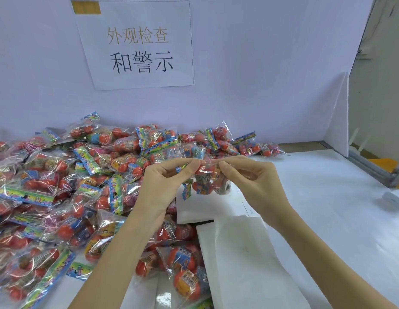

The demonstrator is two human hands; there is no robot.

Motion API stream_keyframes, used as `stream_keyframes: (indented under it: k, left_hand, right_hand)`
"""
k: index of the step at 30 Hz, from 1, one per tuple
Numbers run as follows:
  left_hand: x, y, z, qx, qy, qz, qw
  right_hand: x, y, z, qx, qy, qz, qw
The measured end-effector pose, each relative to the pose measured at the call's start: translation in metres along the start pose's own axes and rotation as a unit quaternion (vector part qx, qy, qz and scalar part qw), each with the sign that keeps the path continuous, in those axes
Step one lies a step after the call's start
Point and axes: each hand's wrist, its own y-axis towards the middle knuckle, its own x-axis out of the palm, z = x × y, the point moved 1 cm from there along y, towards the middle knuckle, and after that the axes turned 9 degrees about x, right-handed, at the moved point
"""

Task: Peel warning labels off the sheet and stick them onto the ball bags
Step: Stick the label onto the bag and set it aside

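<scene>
One clear ball bag [205, 179] with red balls hangs in the air at the centre. My left hand [165, 181] pinches its top edge from the left, and my right hand [249, 181] pinches the same edge from the right. White label sheets [234, 241] lie flat on the table just below and in front of the hands. A big pile of ball bags [60, 186] covers the left half of the table and reaches the back wall. I cannot tell whether a label sits on the held bag.
A white paper sign [138, 45] with printed characters hangs on the back wall. White table surface [316, 208] stretches to the right, with a small grey-white object [392, 199] near its right edge. A white partition panel [339, 121] and a metal frame [372, 166] bound the right side.
</scene>
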Motion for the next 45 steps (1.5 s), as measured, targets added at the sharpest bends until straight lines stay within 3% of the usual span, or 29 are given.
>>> stream_keyframes:
  k: [4,15,18,22,24,28,33,35,40,43,45]
  left_hand:
    - [-0.001,0.001,0.001,0.02,0.016,0.028,0.999]
    - [-0.003,0.001,-0.005,0.006,0.016,0.012,1.0]
    - [-0.007,0.001,-0.005,-0.016,-0.024,0.077,0.997]
    - [-0.007,0.001,-0.006,0.02,0.029,0.139,0.99]
    - [-0.006,0.001,-0.006,0.032,0.039,0.134,0.99]
    - [-0.006,0.004,-0.007,0.046,0.051,0.093,0.993]
    - [-0.002,0.006,-0.012,-0.061,-0.101,0.007,0.993]
    - [-0.003,0.007,-0.016,-0.069,-0.097,0.005,0.993]
    - [-0.007,0.007,-0.022,-0.069,-0.093,-0.012,0.993]
    - [-0.006,0.004,-0.018,-0.064,-0.062,-0.035,0.995]
    - [-0.003,0.003,-0.014,-0.03,0.03,-0.07,0.997]
  right_hand:
    - [0.001,0.001,0.001,0.009,0.027,-0.01,1.0]
    - [-0.003,0.004,0.004,0.08,0.049,-0.065,0.993]
    - [-0.004,0.005,0.004,0.138,0.107,-0.114,0.978]
    - [-0.001,0.001,0.001,0.156,0.044,-0.186,0.969]
    - [0.002,-0.001,0.002,0.137,0.035,-0.179,0.974]
    - [-0.002,0.001,0.001,0.061,0.044,-0.095,0.993]
    - [-0.002,0.003,0.003,-0.067,-0.058,-0.042,0.995]
    - [-0.001,0.003,0.003,-0.088,-0.07,-0.037,0.993]
    - [0.0,0.005,0.003,0.008,0.16,-0.074,0.984]
    - [0.002,0.004,0.006,0.052,0.099,-0.053,0.992]
    - [0.002,0.003,0.006,0.06,0.069,-0.038,0.995]
